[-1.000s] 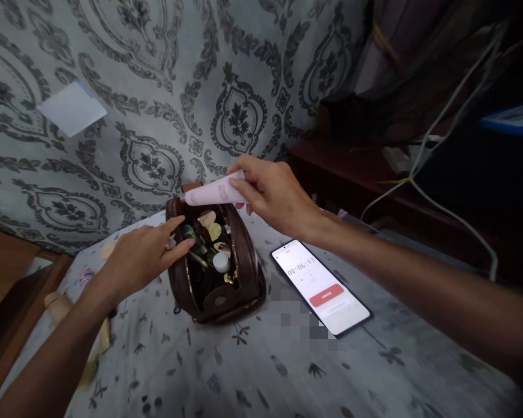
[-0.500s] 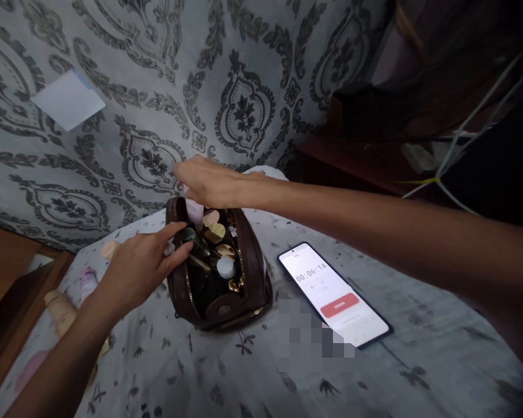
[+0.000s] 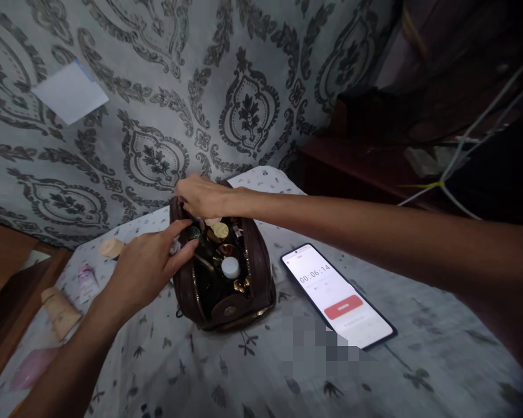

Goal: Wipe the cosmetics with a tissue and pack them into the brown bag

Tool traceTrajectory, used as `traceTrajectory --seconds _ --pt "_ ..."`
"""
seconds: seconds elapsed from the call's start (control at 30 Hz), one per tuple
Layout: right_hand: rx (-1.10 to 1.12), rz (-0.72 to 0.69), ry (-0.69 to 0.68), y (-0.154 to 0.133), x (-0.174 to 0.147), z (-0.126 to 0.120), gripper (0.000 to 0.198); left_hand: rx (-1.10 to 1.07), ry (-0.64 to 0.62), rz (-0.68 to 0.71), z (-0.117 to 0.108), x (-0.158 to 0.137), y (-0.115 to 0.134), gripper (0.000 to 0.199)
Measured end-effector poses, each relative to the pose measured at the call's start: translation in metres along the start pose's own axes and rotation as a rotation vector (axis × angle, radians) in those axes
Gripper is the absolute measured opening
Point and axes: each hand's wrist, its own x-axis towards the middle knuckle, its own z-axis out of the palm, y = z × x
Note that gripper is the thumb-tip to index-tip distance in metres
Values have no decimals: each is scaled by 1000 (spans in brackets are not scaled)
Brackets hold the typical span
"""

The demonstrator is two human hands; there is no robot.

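A brown leather makeup bag stands unzipped on the patterned sheet, filled with several small items. Inside are a white-lidded jar, a yellowish round piece, a gold claw-like piece and a dark green container. My left hand grips the left rim, thumb and index finger reaching over it beside the green container. Across the bag's far end my right hand is curled with its fingers down in the opening. Whatever those fingers hold is hidden.
Right of the bag lies a phone showing a timer. On the left are a pink-and-white tube, a beige tube, a beige rounded item and a pink item. A patterned wall rises behind.
My right hand has moved down into the bag's far end, and the pale pink item it held is out of sight. My left hand keeps its place on the rim.
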Motion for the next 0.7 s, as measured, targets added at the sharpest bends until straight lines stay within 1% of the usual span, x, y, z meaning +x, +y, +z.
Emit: traceTrajectory --seconds 0.07,0.1,0.2,0.27,0.43,0.6,0.7 --pt "-101 -38 -24 1 -1 0 26 1 1 -13 0 0 1 54" --pt "-147 -34 -55 1 -2 -1 26 -4 4 -17 1 -1 1 54" --pt "-87 33 -106 0 -3 -3 23 -35 6 -18 2 -1 1 54" --pt "-45 67 -117 -2 -3 -4 23 -60 3 -20 2 -1 2 54" --pt "-63 72 -98 -4 -5 -6 25 -111 -9 -45 0 -2 3 54" --pt "-4 107 -127 -5 -6 -7 22 -125 33 -55 0 -5 2 56" --pt "-26 102 -145 -7 -6 -6 23 -128 34 -52 0 -5 2 56"
